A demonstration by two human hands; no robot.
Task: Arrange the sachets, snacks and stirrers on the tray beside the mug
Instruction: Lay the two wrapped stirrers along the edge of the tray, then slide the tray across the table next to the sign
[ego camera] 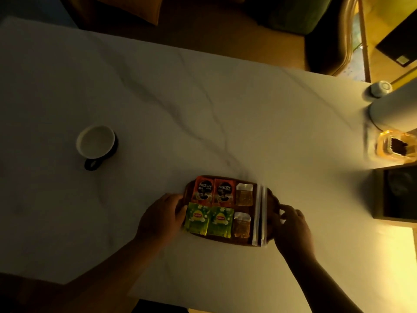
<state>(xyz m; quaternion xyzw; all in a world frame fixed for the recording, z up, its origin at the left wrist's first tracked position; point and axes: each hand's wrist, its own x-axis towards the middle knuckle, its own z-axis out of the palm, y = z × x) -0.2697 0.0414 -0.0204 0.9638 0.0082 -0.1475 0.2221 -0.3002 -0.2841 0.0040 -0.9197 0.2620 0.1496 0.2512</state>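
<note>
A dark oval wooden tray (274, 199) sits on the white marbled table (203, 98), near the edge closest to the person. It is fully loaded. Along the far row lie two red Nescafé sachets (213, 192) side by side, with one clear snack packet (244, 194) just to their right. Along the near row lie two green Lipton sachets (208, 220), with a second clear snack packet (242, 224) beside them. At the tray's right end, two wrapped stirrers (260, 213) lie parallel, running from the far rim to the near rim and slightly overhanging both. The left hand (161, 216) is cupped against the tray's left end, fingers curled around the rim and touching the nearest green sachet. The right hand (292, 224) is at the tray's right end, fingers loosely curved toward the rim; whether they actually grip it cannot be told, as that area is blurred. The mug (96, 143), white inside and dark outside, stands upright and empty well apart from the tray, to its far left, handle pointing toward the person. At the table's right edge stand a white cylindrical object (397, 107) and an amber glass container (393, 146).
</note>
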